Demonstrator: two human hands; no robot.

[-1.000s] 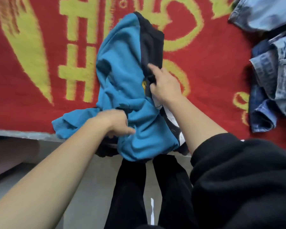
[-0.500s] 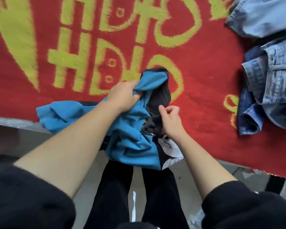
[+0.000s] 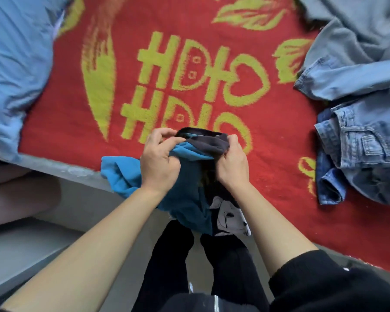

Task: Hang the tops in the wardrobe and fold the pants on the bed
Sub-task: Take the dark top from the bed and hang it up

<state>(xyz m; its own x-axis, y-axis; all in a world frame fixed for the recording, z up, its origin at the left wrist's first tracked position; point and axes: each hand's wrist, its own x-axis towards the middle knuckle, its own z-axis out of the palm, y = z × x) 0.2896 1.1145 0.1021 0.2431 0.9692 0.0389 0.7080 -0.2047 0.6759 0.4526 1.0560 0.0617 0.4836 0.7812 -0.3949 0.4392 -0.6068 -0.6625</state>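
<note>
Both bare hands are working over the near edge of the bed [image 3: 54, 168]. The left grip [image 3: 159, 162] is pinching the top [image 3: 185, 199]: thumb and curled fingers are closing on the blue cloth just under the dark band [image 3: 203, 143]. The right grip [image 3: 232, 163] is pinching the other end of that band, its fingers curling round the dark cloth. The band is stretching between the two hands and gaping a little, with a blue lining showing inside. Whether it is the collar or the hem, I cannot tell.

The top is blue on one side and black on the other. It is hanging down from the two grips, partly past the bed edge, in front of the person's legs [image 3: 171, 255] in black trousers. A bunched blue part is sticking out to the left of the left wrist and lying on the bed edge. A white print [image 3: 230, 215] is showing on the black panel below the right wrist.

A red blanket [image 3: 212, 52] with yellow-green lettering and leaf shapes is covering the bed. A heap of jeans [image 3: 365, 158] is lying on its right side, well apart from the top. A paler denim garment [image 3: 347, 41] is lying beyond the jeans and touching them. Light blue bedding [image 3: 14, 64] is lying at the far left. A black sleeve [image 3: 324, 287] is covering the right upper arm.
</note>
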